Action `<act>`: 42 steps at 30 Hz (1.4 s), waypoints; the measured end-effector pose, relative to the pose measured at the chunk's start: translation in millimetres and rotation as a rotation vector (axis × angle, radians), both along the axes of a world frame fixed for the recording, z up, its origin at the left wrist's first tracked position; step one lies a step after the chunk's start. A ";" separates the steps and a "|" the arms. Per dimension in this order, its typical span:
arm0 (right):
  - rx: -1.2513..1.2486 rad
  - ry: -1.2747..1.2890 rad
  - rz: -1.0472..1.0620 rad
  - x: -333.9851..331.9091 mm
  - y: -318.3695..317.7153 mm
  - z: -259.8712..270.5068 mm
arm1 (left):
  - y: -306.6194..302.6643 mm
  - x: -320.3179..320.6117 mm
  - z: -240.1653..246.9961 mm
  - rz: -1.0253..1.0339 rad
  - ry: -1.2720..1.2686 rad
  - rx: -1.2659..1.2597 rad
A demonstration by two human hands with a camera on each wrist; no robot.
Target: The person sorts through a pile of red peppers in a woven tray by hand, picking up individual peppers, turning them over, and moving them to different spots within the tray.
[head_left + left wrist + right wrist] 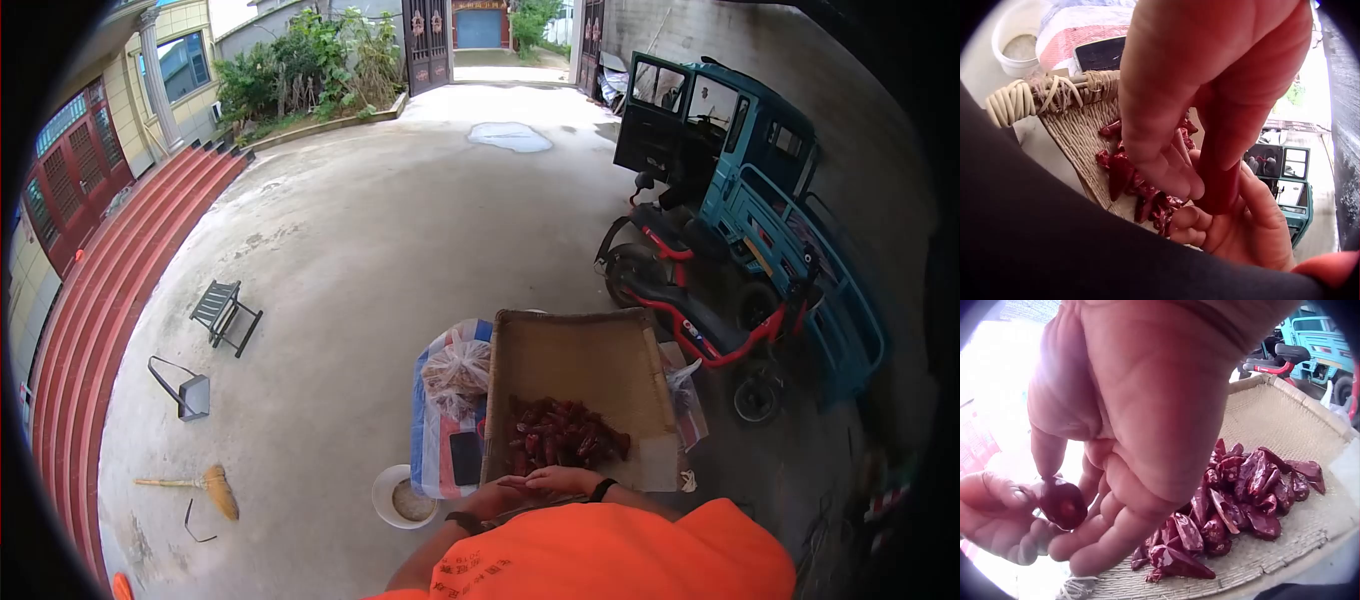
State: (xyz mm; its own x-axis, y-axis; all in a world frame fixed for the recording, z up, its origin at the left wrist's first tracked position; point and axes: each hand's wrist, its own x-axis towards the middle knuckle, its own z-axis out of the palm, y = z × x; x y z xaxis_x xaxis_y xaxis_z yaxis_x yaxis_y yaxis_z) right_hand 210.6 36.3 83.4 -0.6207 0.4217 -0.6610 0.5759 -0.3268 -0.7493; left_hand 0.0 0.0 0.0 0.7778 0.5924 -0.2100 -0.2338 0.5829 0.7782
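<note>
Dried red peppers (560, 435) (1254, 481) lie heaped in the near half of a shallow woven tray (575, 350). Over the tray's near edge, both hands meet around one dark red pepper (1219, 184) (1063, 503). The left hand (492, 498) (1210, 75) pinches it from above in the left wrist view. On the other side, the right hand (562, 481) (1129, 419) has its thumb and fingers against the same pepper. Part of the pepper is hidden behind the fingers.
Left of the tray, a striped cloth (432, 440) bears a plastic bag (458, 372) and a phone (465, 458). A white bowl (405, 497) stands beside it. A red scooter (700, 320) and blue three-wheeler (760, 170) are at right; a stool (226, 315) and broom (215, 490) at left.
</note>
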 end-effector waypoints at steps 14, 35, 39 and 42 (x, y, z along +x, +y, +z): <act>-0.137 -0.105 -1.061 176.7 28.8 -70.4 | -69.3 -68.5 113.3 0.116 0.421 -0.189; -0.361 -0.082 -1.264 213.9 10.4 -99.9 | -181.2 -39.6 204.1 0.399 0.989 -0.337; -0.400 -0.077 -1.267 218.9 -5.1 -121.3 | -184.7 -34.5 213.2 0.401 1.006 -0.300; -0.423 -0.104 -1.252 226.3 -16.7 -136.3 | -189.3 -32.5 218.4 0.412 1.013 -0.284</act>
